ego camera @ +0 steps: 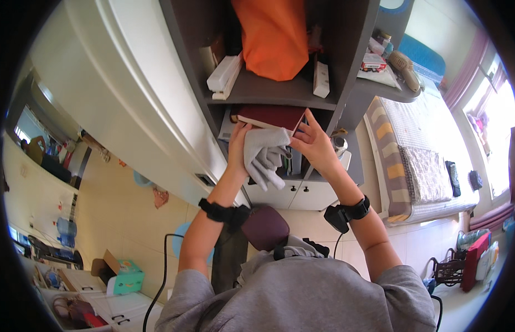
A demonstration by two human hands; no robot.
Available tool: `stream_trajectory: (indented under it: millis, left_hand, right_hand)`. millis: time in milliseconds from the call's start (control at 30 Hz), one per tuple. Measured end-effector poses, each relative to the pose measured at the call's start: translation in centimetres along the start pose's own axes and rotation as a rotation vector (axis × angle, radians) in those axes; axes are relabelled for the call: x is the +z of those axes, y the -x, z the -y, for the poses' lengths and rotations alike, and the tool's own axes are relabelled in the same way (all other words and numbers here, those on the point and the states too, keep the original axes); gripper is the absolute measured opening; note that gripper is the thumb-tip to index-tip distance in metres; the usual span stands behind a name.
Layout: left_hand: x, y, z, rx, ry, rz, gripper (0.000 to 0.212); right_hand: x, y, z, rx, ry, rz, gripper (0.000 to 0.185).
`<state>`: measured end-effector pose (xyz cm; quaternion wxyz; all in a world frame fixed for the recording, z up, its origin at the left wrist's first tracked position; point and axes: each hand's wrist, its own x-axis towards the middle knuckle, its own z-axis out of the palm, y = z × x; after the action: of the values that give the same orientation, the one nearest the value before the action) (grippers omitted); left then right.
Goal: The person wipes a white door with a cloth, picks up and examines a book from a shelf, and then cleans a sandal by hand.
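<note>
My left hand (238,147) holds a crumpled grey cloth (263,151), its fingertips at the front edge of a dark red hardcover book (272,116). The book lies flat in the shelf opening below the middle board, its pale page edge towards me. At the book's right corner, my right hand (314,145) grips it with the fingers spread around the edge. The cloth hangs below the book and hides part of what is behind, where several upright books or folders (297,161) show.
On the shelf board (274,92) above stand an orange bag (278,41) and white boxes (224,76). White cabinet doors (278,194) are below. A white door (128,83) is close on the left. A side shelf holds a handheld fan (404,70); a bed (423,166) is to the right.
</note>
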<state>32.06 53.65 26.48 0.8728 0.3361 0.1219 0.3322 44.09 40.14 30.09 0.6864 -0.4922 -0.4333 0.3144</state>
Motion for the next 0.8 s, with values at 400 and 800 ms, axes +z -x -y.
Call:
stream_trajectory:
  millis: [400,800]
  left_hand:
    - [0.7,-0.3,-2.7,-0.079,-0.727,0.034,0.026]
    - [1.1,-6.7,-0.9,-0.076,-0.922,0.151,0.038]
  right_hand:
    - [1.5,-3.7,-2.9,0.119,0.139,-0.324,0.028]
    - [-1.5,-2.4,-3.1,0.037,0.072,-0.282,0.029]
